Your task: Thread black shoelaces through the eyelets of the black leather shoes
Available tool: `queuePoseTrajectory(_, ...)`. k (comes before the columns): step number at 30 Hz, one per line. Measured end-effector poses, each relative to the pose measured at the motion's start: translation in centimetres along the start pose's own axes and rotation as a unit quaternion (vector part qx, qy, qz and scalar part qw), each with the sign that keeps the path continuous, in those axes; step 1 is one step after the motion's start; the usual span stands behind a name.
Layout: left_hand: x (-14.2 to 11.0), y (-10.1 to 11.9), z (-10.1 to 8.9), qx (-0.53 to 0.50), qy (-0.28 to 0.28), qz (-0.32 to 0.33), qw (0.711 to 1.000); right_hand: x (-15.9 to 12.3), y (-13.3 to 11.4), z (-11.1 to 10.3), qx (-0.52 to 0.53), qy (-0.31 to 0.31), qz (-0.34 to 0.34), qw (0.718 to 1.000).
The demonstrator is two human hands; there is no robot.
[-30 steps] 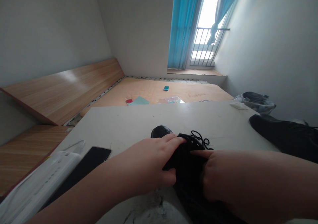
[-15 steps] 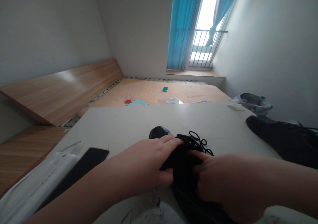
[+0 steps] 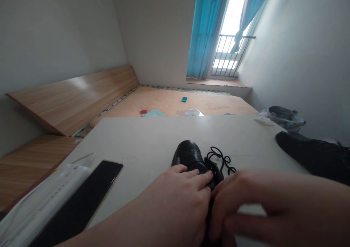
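Note:
A black lace-up leather shoe (image 3: 188, 153) lies on the white table, its toe pointing away from me. My left hand (image 3: 180, 199) wraps over its upper behind the toe, fingertips near the eyelet flap. At the shoe's right side, farther back, my right hand (image 3: 240, 199) is closed with bent fingers against it, somewhat blurred. Loose black laces (image 3: 222, 159) curl on the table to the right of the shoe. My hands hide most of the shoe's rear and opening.
A second black shoe (image 3: 308, 152) is at the right edge. On the left lie a dark phone (image 3: 82, 199) and a white power strip (image 3: 51, 199). Beyond the white table (image 3: 142, 137) is a bed (image 3: 161, 97); a bag-lined bin (image 3: 287, 117) stands at the right.
My left hand has moved back toward me, uncovering more of the toe. My right hand has come out of the shoe's opening area and now grips near its side. The view has shifted slightly.

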State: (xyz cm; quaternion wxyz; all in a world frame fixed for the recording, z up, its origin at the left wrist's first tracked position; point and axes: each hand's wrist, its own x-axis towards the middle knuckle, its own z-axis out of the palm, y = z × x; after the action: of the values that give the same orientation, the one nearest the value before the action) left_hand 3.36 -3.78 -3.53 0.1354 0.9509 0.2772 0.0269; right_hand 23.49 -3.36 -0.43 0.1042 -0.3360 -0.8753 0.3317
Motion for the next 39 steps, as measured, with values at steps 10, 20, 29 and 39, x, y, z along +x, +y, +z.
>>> queuePoseTrajectory(10,0.4,0.1,2.8,0.023,0.027,-0.04,0.999,2.2,10.4,0.5,-0.26,0.147,0.264,0.917)
queuePoseTrajectory(20,0.5,0.5,0.4,-0.02,-0.008,-0.033,0.999,2.8,12.3,1.7,-0.244,0.113,0.259,0.928)
queuePoseTrajectory(29,1.7,-2.5,0.1,-0.169,0.217,-0.143,0.951,2.7,7.9,1.8,-0.03,0.196,0.056,0.979)
queuePoseTrajectory(39,2.4,-2.3,-0.1,-0.073,0.224,-0.096,0.967,2.4,5.7,3.1,-0.137,0.238,-0.054,0.96)
